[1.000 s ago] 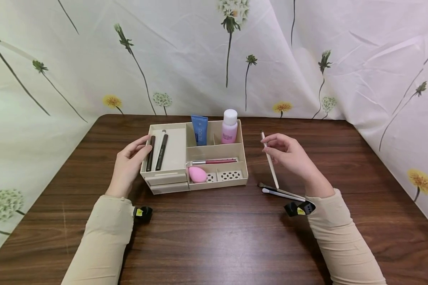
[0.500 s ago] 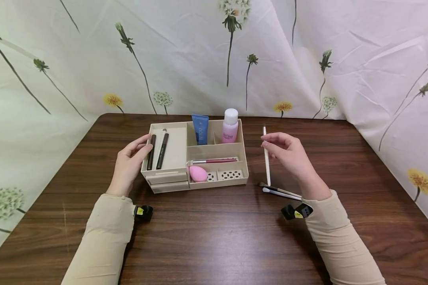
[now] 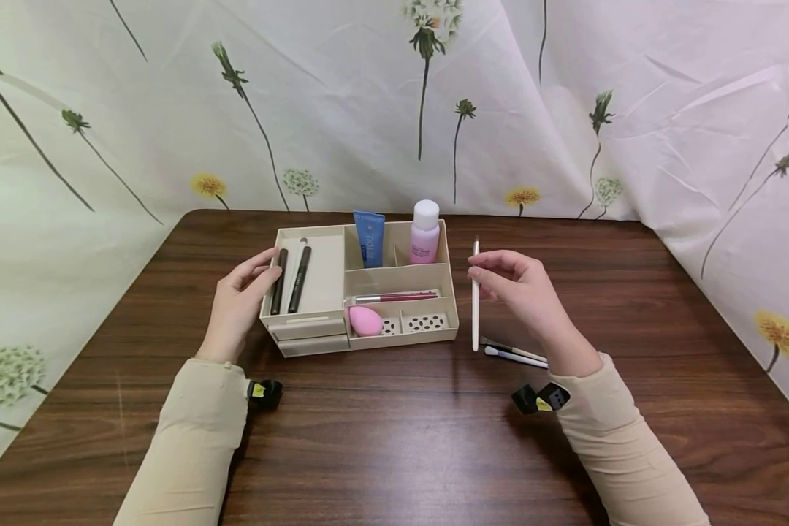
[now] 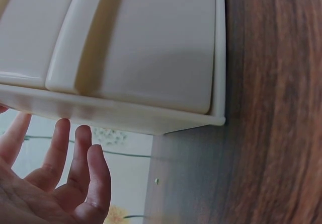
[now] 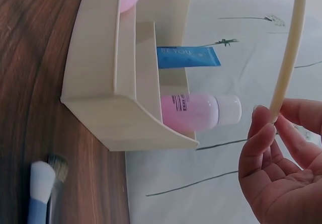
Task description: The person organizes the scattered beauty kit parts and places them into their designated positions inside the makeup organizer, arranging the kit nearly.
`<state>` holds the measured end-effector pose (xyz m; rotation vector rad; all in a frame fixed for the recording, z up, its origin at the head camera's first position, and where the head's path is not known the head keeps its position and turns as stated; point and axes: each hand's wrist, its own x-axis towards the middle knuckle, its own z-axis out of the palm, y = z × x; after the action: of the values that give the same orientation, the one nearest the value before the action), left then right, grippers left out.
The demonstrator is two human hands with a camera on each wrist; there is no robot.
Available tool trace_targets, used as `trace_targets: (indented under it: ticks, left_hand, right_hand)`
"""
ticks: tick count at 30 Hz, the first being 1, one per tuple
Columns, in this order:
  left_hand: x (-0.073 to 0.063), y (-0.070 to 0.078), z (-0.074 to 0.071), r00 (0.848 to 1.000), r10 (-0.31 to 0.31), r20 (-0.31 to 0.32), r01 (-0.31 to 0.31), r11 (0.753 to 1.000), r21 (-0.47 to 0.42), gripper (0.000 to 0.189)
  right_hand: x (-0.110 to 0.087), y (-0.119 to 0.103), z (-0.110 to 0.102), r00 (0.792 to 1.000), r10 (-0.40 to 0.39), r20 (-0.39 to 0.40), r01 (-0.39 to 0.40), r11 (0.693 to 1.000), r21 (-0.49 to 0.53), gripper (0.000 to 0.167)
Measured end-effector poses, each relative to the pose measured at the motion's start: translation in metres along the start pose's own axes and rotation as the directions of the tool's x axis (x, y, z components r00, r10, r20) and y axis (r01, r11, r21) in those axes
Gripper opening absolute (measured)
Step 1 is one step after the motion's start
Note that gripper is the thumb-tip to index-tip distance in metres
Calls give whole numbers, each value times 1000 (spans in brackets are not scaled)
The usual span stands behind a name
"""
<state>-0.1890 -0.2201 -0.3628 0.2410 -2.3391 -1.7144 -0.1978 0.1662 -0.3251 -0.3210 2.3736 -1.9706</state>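
Observation:
My right hand (image 3: pixel 514 288) pinches a white-handled makeup brush (image 3: pixel 476 310) between thumb and fingers. The brush stands nearly upright above the table, dark bristle end up, just right of the cream organizer (image 3: pixel 397 279). In the right wrist view, its pale handle (image 5: pixel 288 58) rises from the fingertips. My left hand (image 3: pixel 237 303) rests its fingertips against the organizer's left outer wall, without curling round it. Beside that hand, inside the left tray, lie two dark pens (image 3: pixel 279 283) and a pale brush (image 3: pixel 296 267).
Other compartments hold a blue tube (image 3: pixel 370 241), a pink bottle (image 3: pixel 424 235), a red-handled brush (image 3: pixel 404 297) and a pink sponge (image 3: pixel 365 321). Two makeup brushes (image 3: pixel 516 356) lie on the table (image 3: pixel 381 438) below my right hand. A flowered cloth (image 3: pixel 342 102) hangs behind.
My right hand has moved left toward the organizer with the white brush, which has swung from slanted to nearly upright. My left hand has stayed against the organizer.

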Motion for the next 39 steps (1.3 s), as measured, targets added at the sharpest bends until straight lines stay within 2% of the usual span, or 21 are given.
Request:
trace_targets:
  ticks: [8,20,29,39]
  left_hand:
    - [0,0,0,1000,-2,3,2,1000,-16,48]
    - [-1,0,0,1000,-2,-1,2,1000,-17,48]
    - [-1,0,0,1000,-3,-4,3,1000,-23,48]
    - [-2,1,0,1000,1,-8,-1,1000,-25,47]
  right_hand:
    - [1,2,12,999,13,33,-12,999,-37,29]
    - [6,-7,29,998,18,60,-15,999,-40,33]
    - [13,-14,43,995,-29,99,36,997,-67,31]
    - [22,-25,63,988,-49,147,54,998,-30,26]
